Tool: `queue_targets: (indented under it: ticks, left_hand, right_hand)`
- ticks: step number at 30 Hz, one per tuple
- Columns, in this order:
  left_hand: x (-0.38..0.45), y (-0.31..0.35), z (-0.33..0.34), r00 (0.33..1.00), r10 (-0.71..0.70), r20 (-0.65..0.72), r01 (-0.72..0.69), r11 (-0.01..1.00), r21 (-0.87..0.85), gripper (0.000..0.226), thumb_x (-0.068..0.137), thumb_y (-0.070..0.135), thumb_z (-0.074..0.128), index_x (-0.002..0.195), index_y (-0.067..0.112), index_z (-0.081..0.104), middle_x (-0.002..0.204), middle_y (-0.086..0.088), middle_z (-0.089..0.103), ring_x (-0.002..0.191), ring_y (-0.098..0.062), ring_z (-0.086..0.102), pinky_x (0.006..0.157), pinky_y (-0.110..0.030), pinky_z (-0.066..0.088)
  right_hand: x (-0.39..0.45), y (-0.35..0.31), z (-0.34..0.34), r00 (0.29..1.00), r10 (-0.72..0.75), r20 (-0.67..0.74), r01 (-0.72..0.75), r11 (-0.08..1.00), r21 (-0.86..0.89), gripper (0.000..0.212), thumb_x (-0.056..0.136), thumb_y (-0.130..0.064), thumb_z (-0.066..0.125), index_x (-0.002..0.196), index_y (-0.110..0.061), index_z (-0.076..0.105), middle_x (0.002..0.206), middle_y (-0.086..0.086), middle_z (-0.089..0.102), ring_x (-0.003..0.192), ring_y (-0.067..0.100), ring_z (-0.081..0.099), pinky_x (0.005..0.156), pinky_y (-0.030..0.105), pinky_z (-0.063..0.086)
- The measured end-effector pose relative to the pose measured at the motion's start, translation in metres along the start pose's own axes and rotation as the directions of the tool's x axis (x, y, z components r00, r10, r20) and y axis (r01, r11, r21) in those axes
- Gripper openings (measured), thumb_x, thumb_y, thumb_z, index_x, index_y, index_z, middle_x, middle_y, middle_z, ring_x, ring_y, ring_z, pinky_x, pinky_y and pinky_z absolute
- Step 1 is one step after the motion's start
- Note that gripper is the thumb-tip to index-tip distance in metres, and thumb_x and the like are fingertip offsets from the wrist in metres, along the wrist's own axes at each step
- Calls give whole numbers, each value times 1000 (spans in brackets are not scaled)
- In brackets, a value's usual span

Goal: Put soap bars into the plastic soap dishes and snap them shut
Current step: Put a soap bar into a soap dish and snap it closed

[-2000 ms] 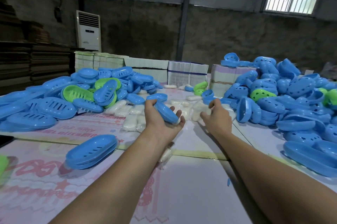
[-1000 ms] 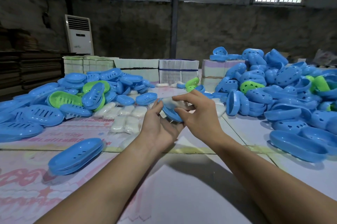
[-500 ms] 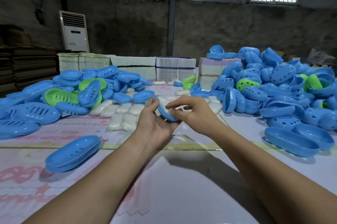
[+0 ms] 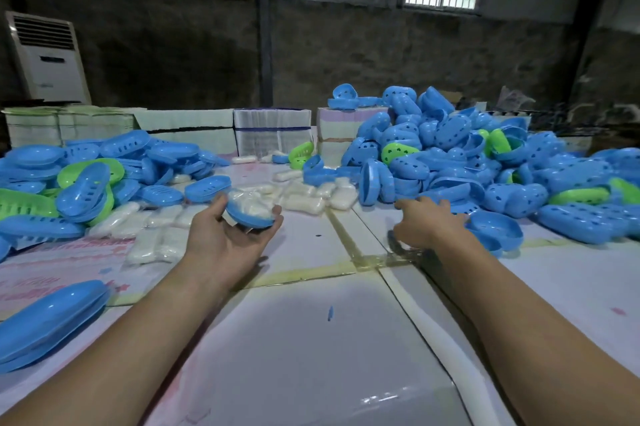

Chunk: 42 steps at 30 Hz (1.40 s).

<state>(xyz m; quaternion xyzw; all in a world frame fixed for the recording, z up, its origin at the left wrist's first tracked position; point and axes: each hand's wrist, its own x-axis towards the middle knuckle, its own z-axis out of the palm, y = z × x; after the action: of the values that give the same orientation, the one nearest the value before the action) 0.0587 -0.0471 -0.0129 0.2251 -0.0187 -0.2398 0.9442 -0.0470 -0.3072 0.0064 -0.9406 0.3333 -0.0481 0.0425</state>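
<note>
My left hand point(image 4: 225, 242) is palm up over the table and holds a blue dish half point(image 4: 258, 219) in its fingers. A wrapped white soap bar point(image 4: 247, 205) lies in that dish. My right hand point(image 4: 427, 223) is stretched out to the right, at the foot of the right-hand heap of blue and green dish halves point(image 4: 450, 155). It holds nothing that I can see, and a blue dish half point(image 4: 498, 230) lies just beyond it. Several wrapped soap bars point(image 4: 311, 198) lie loose in the middle of the table.
A second heap of blue and green dish parts point(image 4: 86, 183) fills the left side. A shut blue dish point(image 4: 48, 320) lies at the near left. Flat carton stacks point(image 4: 273, 134) line the far edge, and a white air conditioner point(image 4: 48, 58) stands behind them.
My right hand has left the dish after putting the soap bar in and moved right to the heap. My left hand still holds the dish, now with soap in it.
</note>
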Motion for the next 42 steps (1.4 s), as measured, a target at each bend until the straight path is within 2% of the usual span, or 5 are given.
queue_targets:
  ticks: [9, 16, 24, 30, 42]
  left_hand:
    - [-7, 0, -2, 1000, -10, -18, 10, 999, 37, 42, 105, 35, 50, 133, 3, 53, 130, -29, 57, 116, -48, 58, 101, -56, 48]
    - [-7, 0, 0, 999, -6, -33, 8, 998, 55, 40, 104, 35, 51, 127, 3, 56, 127, -30, 59, 117, -48, 58, 102, -55, 48]
    - [-9, -3, 3, 1000, -6, -27, 8, 997, 71, 43, 104, 36, 52, 134, 5, 55, 133, -28, 58, 118, -45, 59, 102, -55, 49]
    - [-10, -5, 3, 999, -33, -20, 35, 993, 110, 40, 103, 37, 54, 129, 6, 57, 135, -27, 58, 115, -45, 61, 100, -54, 49]
    - [-9, -13, 7, 999, -32, -19, 35, 980, 198, 42, 103, 32, 53, 145, 29, 52, 136, -21, 58, 105, -40, 66, 84, -51, 57]
  right_hand:
    - [-6, -14, 12, 878, -470, -85, 478, 869, 128, 56, 88, -19, 57, 141, -35, 49, 146, 4, 45, 131, 29, 40, 109, 45, 34]
    - [5, -9, 17, 984, -161, -75, 168, 981, 101, 54, 91, -60, 41, 141, -42, 45, 148, 4, 46, 138, 32, 32, 110, 60, 26]
    - [9, -12, 24, 939, -343, -33, 338, 898, 281, 75, 82, -56, 62, 150, -36, 35, 145, 8, 47, 134, 36, 34, 105, 45, 33]
    - [14, -15, 28, 927, -341, -160, 375, 863, 338, 51, 82, -44, 71, 129, -28, 60, 119, 3, 55, 105, 21, 52, 87, 32, 41]
    - [-22, -69, 28, 642, -431, -635, 750, 525, 402, 19, 76, -5, 75, 86, -21, 70, 134, -2, 44, 115, 15, 55, 93, 38, 49]
